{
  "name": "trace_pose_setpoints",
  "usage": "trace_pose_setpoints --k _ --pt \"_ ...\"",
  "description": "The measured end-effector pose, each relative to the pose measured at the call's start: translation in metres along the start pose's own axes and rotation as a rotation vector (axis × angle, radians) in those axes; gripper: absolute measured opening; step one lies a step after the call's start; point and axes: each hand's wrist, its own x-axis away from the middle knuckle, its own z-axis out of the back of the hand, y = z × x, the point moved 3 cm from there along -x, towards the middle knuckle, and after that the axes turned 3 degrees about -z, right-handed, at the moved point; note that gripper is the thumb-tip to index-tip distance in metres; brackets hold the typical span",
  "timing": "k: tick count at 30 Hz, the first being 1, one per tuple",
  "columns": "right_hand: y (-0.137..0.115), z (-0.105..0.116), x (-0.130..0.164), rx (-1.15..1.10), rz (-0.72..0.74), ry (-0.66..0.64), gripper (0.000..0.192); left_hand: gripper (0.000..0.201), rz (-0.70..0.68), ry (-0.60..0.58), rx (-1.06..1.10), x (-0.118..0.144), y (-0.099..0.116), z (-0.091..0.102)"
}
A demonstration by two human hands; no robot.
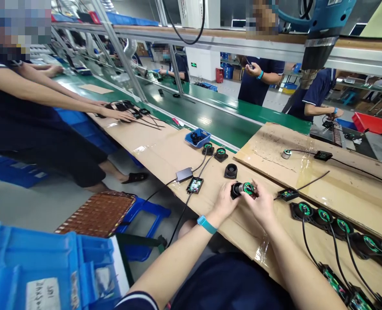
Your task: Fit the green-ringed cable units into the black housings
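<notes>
My left hand [225,200] grips a black round housing [235,190] just above the cardboard-covered bench [165,150]. My right hand [261,202] pinches a silver motor with a green circuit ring [247,188] that sits against the housing's mouth. A black cable runs from it to a small green board [288,194] just right of my right hand. An empty black housing [231,171] lies just beyond my hands. To the right lies a row of several assembled black units with green rings [323,215].
A blue parts tray [197,137] and two more units [214,151] sit further back, a grey box [184,174] and open board [195,185] to the left. Co-workers' arms [81,103] reach over the bench at left. A green conveyor [217,116] runs behind. An electric screwdriver [320,38] hangs overhead.
</notes>
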Motion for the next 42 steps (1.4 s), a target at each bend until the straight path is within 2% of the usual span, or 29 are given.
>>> trace_pose_setpoints --k 2,7,16,22,31,35,38,42 --pt "0.001 -0.006 0.004 0.021 0.026 -0.006 0.055 0.058 -0.054 -0.006 -0.021 0.001 0.002 -0.001" --pt "-0.006 -0.011 0.010 0.061 0.125 -0.022 0.031 0.050 -0.115 0.004 -0.070 0.002 0.000 -0.003" --pt "-0.013 -0.017 0.017 0.058 0.065 0.039 0.027 0.041 -0.170 0.047 -0.083 0.003 -0.003 -0.005" --pt "-0.009 -0.025 0.018 0.152 0.026 0.054 0.025 0.036 -0.166 0.056 -0.079 0.005 -0.004 -0.006" --pt "-0.012 -0.026 0.015 0.283 -0.088 -0.045 0.021 0.032 -0.181 0.040 -0.137 0.006 0.000 -0.004" --pt "-0.018 -0.025 0.016 0.287 -0.112 -0.146 0.018 0.032 -0.147 -0.024 -0.086 0.006 0.006 -0.003" --pt "-0.019 -0.024 0.016 0.288 -0.162 -0.156 0.017 0.028 -0.138 -0.029 -0.091 0.005 0.008 -0.002" --pt "-0.019 -0.025 0.016 0.245 -0.147 -0.167 0.017 0.031 -0.120 -0.057 -0.082 0.005 0.007 -0.003"
